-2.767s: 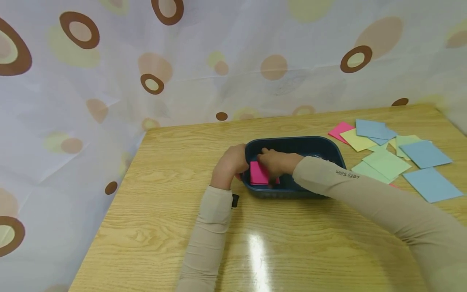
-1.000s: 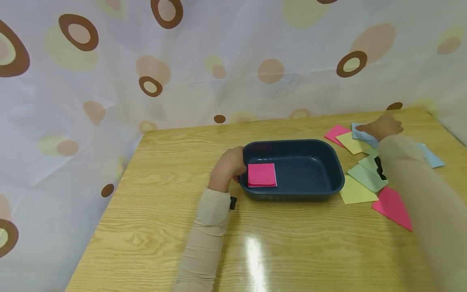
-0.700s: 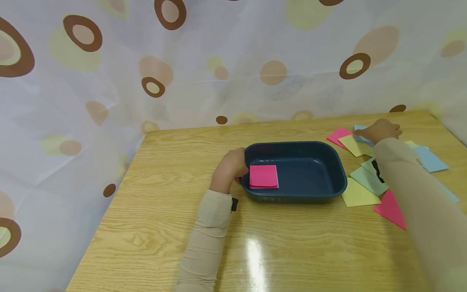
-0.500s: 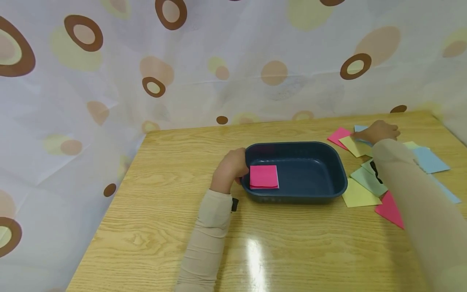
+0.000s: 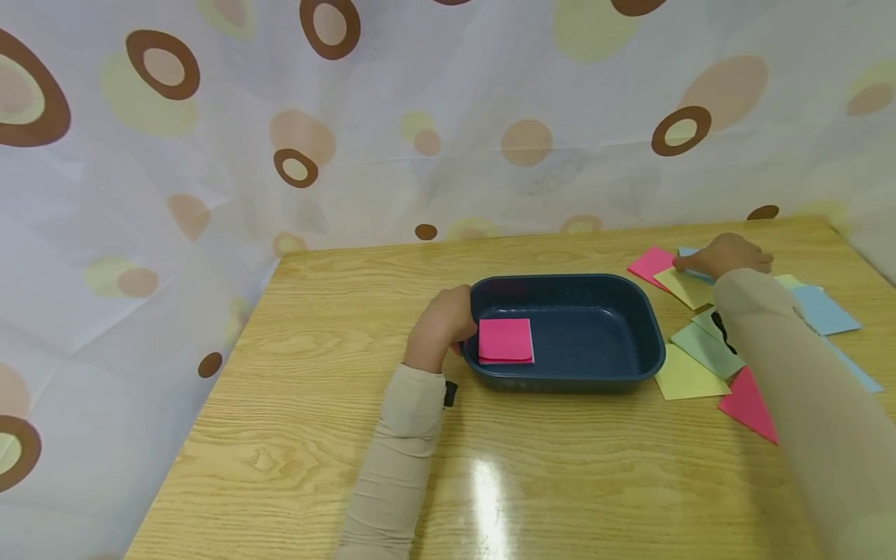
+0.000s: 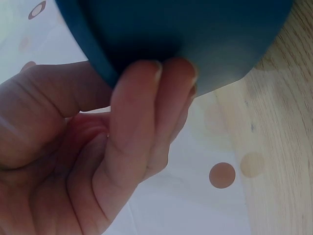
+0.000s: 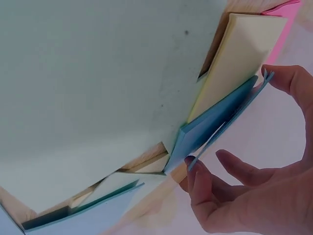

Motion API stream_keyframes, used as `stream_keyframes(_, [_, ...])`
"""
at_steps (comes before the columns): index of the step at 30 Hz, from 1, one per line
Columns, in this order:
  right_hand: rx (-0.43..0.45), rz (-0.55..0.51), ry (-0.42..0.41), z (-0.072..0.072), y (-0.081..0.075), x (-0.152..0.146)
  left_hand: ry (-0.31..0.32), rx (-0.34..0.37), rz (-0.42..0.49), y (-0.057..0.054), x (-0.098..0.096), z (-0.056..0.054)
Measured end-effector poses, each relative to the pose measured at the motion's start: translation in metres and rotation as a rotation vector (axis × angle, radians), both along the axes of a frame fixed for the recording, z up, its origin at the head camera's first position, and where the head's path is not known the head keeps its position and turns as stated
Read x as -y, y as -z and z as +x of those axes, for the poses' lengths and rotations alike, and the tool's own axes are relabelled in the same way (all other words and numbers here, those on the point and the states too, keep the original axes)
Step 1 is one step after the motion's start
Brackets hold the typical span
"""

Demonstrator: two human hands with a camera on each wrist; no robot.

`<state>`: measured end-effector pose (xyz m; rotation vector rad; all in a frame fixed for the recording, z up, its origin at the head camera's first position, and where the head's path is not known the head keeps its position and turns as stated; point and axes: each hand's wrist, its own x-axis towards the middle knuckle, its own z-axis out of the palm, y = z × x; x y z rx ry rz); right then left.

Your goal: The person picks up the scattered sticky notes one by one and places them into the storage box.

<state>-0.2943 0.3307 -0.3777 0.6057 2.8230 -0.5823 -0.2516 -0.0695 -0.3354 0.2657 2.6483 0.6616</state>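
Note:
My left hand (image 5: 441,320) grips the left end of a dark blue plastic bin (image 5: 567,384). In the left wrist view, the fingers lie on its outer wall (image 6: 210,39) and the thumb side goes over the rim. Pink paper squares (image 5: 505,339) lie stacked at the left inside the bin, a pale edge showing under them. My right hand (image 5: 728,255) is over the paper pile at the back right. In the right wrist view it pinches a thin blue paper square (image 7: 234,120) by opposite edges, thumb at one, fingertips at the other. Another blue square (image 7: 205,117) lies against it.
Around the right hand lie a pink square (image 5: 651,264), a yellow square (image 5: 686,288), green squares (image 5: 707,348) and blue squares (image 5: 826,309). Nearer me are another yellow square (image 5: 689,373) and a pink one (image 5: 749,406), partly under the right sleeve. A patterned curtain (image 5: 420,117) hangs behind the wooden table (image 5: 280,435).
My right hand has left the bin, where it was over the pink squares, and reached to the blue squares at the back right. The left hand keeps its hold on the bin.

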Motion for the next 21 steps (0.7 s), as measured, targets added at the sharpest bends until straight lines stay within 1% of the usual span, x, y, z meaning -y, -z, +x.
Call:
stream_keyframes(4, [0.001,-0.024,-0.005,0.0014,-0.0022,0.0035,-0.002,0.003,0.001,0.0003,0.0007,-0.0006])
stream_keyframes(9, [-0.018,-0.04,-0.036,0.001,-0.0009,0.0028,-0.005,0.004,0.002,0.0016,0.0006,-0.0009])
stream_keyframes(12, [-0.011,-0.027,-0.047,-0.001,0.0001,0.0016,-0.008,0.006,0.002,0.0017,0.0003,-0.0011])
stream_keyframes(16, [-0.001,-0.002,-0.037,-0.0027,0.0001,0.0025,-0.008,0.01,0.007,0.0011,0.0,-0.0008])
stream_keyframes(19, [-0.005,0.014,-0.028,-0.0022,-0.0018,0.0051,-0.008,0.006,0.007,0.0008,0.0003,-0.0004])
stream_keyframes(21, [-0.013,0.024,-0.037,-0.0009,-0.0038,0.0068,-0.007,0.002,0.003,0.0006,0.0007,-0.0003])
